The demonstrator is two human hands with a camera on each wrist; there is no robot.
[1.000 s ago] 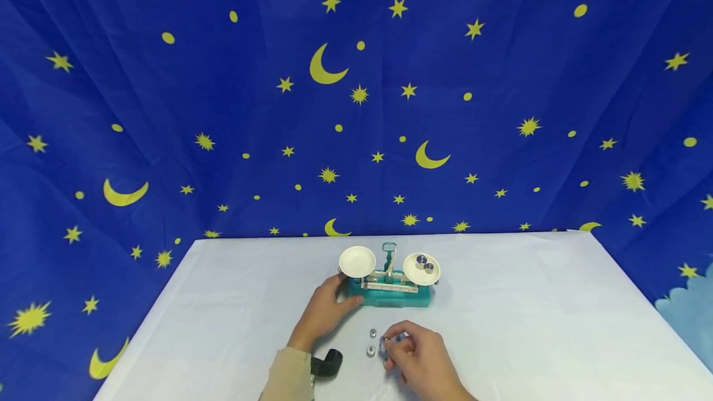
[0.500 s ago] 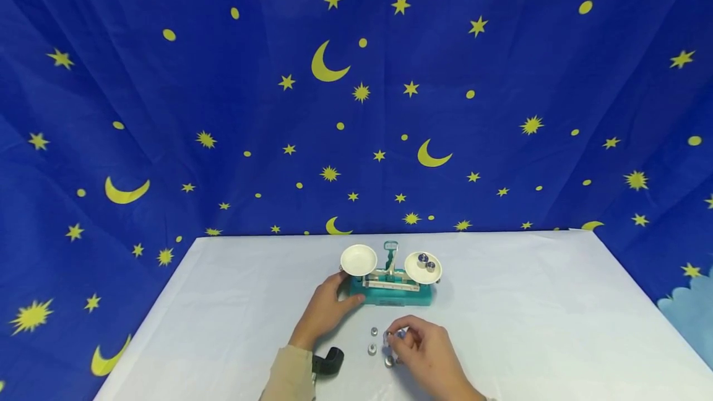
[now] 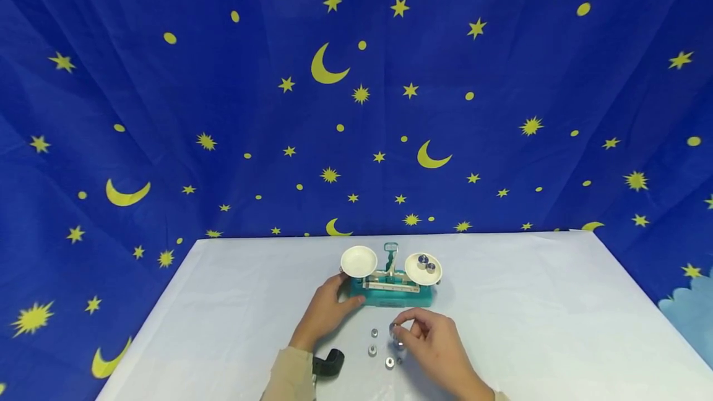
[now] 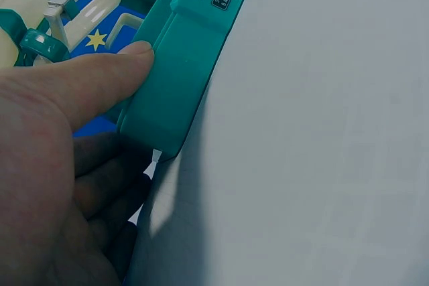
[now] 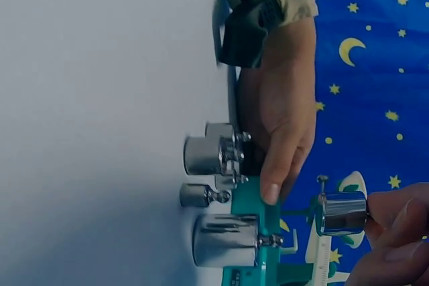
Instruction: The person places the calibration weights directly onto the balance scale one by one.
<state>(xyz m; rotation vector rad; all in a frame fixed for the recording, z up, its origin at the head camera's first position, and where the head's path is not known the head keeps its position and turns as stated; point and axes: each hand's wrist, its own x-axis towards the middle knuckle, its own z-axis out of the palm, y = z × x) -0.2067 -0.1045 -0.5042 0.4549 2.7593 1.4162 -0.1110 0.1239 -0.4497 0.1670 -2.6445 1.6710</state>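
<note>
A teal balance scale (image 3: 390,297) with two white pans stands on the table, its base labelled "STUDENT TRAY BALANCE". My left hand (image 3: 325,309) grips the left end of its base; in the left wrist view the thumb (image 4: 127,65) lies on the base and the other fingers are beyond its end. My right hand (image 3: 434,345) pinches a shiny metal weight (image 5: 343,213) above the table. Just under that hand stands a large weight (image 5: 224,240). Several smaller weights (image 3: 372,350) stand upright to its left. Two weights (image 3: 423,260) sit in the right pan; the left pan (image 3: 359,262) holds nothing.
A white cloth covers the table (image 3: 529,314). Behind it hangs a blue curtain (image 3: 267,110) with yellow moons and stars. A black wrist camera (image 3: 330,364) is on the left wrist, close to the small weights.
My right hand has lifted slightly away to the right with the pinched weight, uncovering weights that it hid on the table. My left hand has stayed on the balance scale.
</note>
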